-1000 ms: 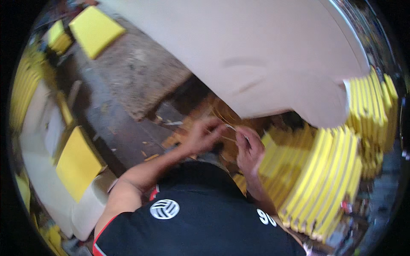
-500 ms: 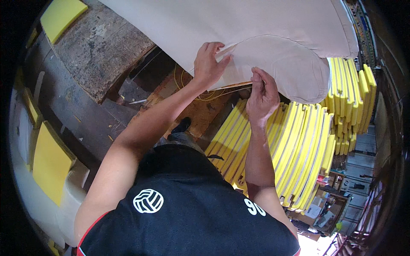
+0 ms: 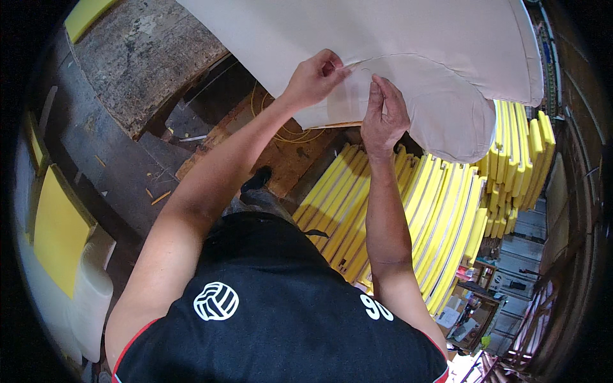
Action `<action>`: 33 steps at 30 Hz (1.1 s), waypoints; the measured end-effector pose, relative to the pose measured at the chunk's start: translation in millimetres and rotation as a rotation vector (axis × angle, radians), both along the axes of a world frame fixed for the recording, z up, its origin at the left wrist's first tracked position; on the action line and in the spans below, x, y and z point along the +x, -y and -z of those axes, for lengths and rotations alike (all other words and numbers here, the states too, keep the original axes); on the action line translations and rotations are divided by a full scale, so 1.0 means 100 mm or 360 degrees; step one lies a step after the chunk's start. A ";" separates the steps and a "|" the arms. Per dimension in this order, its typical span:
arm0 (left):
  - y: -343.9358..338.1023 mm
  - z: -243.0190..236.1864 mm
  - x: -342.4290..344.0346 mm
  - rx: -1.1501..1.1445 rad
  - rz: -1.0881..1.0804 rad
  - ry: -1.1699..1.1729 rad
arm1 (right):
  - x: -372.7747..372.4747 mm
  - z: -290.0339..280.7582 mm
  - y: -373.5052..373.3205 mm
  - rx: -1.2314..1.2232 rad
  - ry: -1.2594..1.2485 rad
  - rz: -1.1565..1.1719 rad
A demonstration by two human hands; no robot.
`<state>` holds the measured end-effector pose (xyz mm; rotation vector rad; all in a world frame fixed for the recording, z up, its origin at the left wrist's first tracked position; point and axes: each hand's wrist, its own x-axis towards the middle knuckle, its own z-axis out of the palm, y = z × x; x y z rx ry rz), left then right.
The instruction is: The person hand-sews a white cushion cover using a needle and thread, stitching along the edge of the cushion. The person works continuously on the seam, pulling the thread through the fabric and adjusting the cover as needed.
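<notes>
A large piece covered in pale beige fabric (image 3: 434,38) spreads across the top of the view, with a curved seam running round a rounded end. At the left end of that seam, my left hand (image 3: 316,80) has its thumb and fingers closed in a pinch on the fabric edge. Just right of it, my right hand (image 3: 385,115) is raised over the fabric, thumb and forefinger pressed together. A thin curved sliver, perhaps a curved needle (image 3: 366,69), shows by its fingertips; it is too fine to make out surely.
Yellow foam-padded panels (image 3: 440,217) stand in tight rows below and right of the fabric piece. A worn board (image 3: 153,57) lies at upper left. Yellow cord (image 3: 290,136) loops over an orange-brown board beneath. Another yellow pad (image 3: 60,233) stands at far left.
My right hand has risen from the piece's lower edge to the seam beside my left hand. The left hand's fingers, spread earlier, have closed into a pinch.
</notes>
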<state>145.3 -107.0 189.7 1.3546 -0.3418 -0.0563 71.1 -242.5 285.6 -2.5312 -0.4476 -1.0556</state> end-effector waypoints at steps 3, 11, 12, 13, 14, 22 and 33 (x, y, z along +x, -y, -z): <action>0.13 -0.11 -0.05 0.0337 -0.0413 0.0299 | 0.06 0.02 0.04 -0.0089 0.0071 -0.0017; 0.09 0.00 0.06 -0.0170 -0.0273 0.0023 | 0.06 0.04 0.05 -0.0049 0.0053 -0.0030; 0.03 -0.07 0.07 -0.0298 -0.0083 -0.0173 | 0.06 0.04 0.06 -0.0032 0.0043 -0.0050; 0.00 -0.12 0.07 -0.0424 0.0107 -0.0369 | 0.06 0.05 0.08 -0.0051 0.0052 -0.0053; 0.00 -0.07 0.10 -0.0275 0.0041 -0.0261 | 0.08 0.05 0.07 -0.0072 0.0060 -0.0070; 0.12 0.04 0.20 -0.0045 -0.0242 -0.0071 | 0.18 0.10 0.07 -0.0198 0.0133 -0.0115; 0.10 0.02 0.20 0.0028 -0.0229 -0.0083 | 0.21 0.07 0.09 -0.0351 0.0064 -0.0169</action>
